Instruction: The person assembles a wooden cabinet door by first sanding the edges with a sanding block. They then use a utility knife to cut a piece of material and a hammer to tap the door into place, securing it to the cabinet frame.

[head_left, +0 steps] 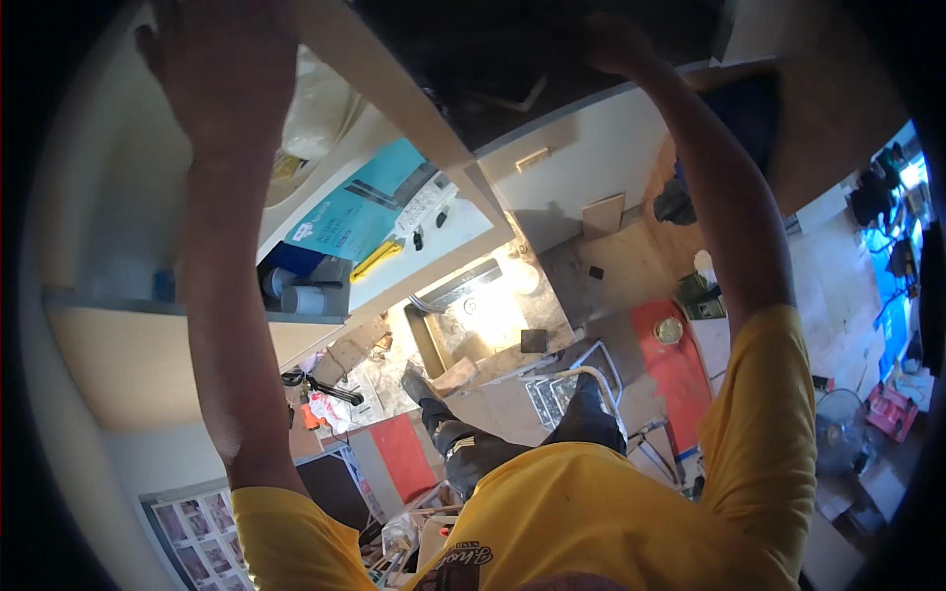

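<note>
My left hand [225,84] reaches up in front of an open pale cabinet [118,212]. Its thumb stands apart from the palm, while the fingertips run out of the picture's upper edge; I see nothing held. Beside it, clear plastic wrapping [320,108] lies inside the cabinet. My right hand [616,44] is raised into a dark recess [473,49] above a pale panel, and its fingers are lost in shadow. Below the left wrist, a shelf carries a teal printed packet [360,202], a yellow item [375,261], small black pieces [418,239] and grey cups [304,298].
Far below is a countertop with a lit sink [426,340]; one shoe [418,384] is by its edge. My other leg is over a metal stepladder [616,379]. Red sheets [680,394], an open tin [668,330] and a fan [843,433] are lower right.
</note>
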Motion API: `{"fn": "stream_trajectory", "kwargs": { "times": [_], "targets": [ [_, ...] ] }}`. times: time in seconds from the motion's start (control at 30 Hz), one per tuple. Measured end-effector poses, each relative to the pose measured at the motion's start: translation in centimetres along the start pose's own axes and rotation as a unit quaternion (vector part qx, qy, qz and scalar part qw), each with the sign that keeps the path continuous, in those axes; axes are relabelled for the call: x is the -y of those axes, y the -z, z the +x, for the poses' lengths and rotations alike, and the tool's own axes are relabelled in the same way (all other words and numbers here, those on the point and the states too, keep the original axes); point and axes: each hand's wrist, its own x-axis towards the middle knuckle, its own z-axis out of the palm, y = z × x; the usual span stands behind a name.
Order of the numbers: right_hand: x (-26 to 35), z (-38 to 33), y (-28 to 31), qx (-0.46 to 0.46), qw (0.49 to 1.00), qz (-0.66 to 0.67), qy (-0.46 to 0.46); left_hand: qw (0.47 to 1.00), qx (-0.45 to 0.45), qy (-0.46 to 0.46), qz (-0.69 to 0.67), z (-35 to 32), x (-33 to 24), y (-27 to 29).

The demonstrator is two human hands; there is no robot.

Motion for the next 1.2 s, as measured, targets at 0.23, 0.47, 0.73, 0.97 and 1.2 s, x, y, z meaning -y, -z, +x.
{"fn": "stream_trajectory", "kwargs": {
  "times": [0.23,0.47,0.73,0.97,1.2],
  "targets": [
    [7.1,-3.4,14.5,-0.225,0.871,0.373,-0.228,0.982,0.186,-0.042,0.013,-2.5,1.3,3.9],
    [15.7,-9.2,21.1,-0.182,0.760,0.570,-0.254,0.976,0.047,-0.025,-0.211,-9.8,4.1,3.4],
    [21.1,-8.5,21.3,-0.338,0.818,0.444,-0.142,0.965,0.117,0.115,-0.204,-20.2,9.4,0.6],
    [22.2,-1.8,25.0,-0.426,0.806,0.400,-0.091,0.939,0.116,0.208,-0.248,-22.0,10.6,-2.4],
    [21.1,2.0,26.2,-0.484,0.805,0.334,-0.082,0.909,0.115,0.285,-0.282,-23.4,9.6,-3.3]
  ]
}}
